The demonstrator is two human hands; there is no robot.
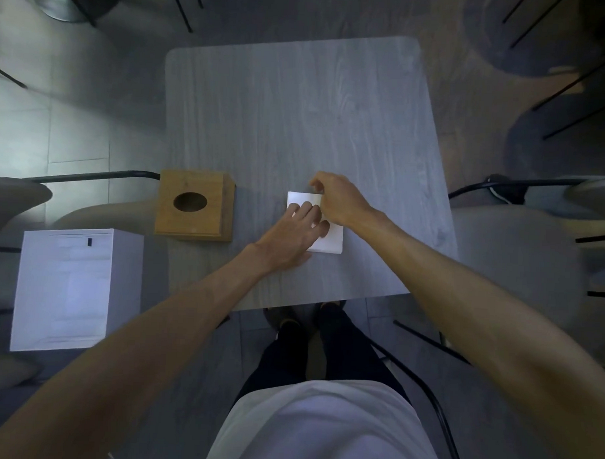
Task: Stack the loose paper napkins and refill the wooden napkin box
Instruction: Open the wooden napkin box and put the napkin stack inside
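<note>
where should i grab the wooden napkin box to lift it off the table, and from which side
Take the wooden napkin box by its two opposite side walls, coming straight down from above. It sits flat near the left edge of the table, and its top is a broad panel with only a small oval slot, so the plain upright sides probably give a steadier hold.

Surface: grey wood-grain square surface with rounded far corners; its far half is bare.
Box: light-brown square wooden napkin box with an oval hole in its top, standing flat at the left edge, nearer the near corner.
Napkins: white square stack of paper napkins, lying flat in the near half, right of the middle, well apart from the box.
On the stack: both hands rest on it.
</note>
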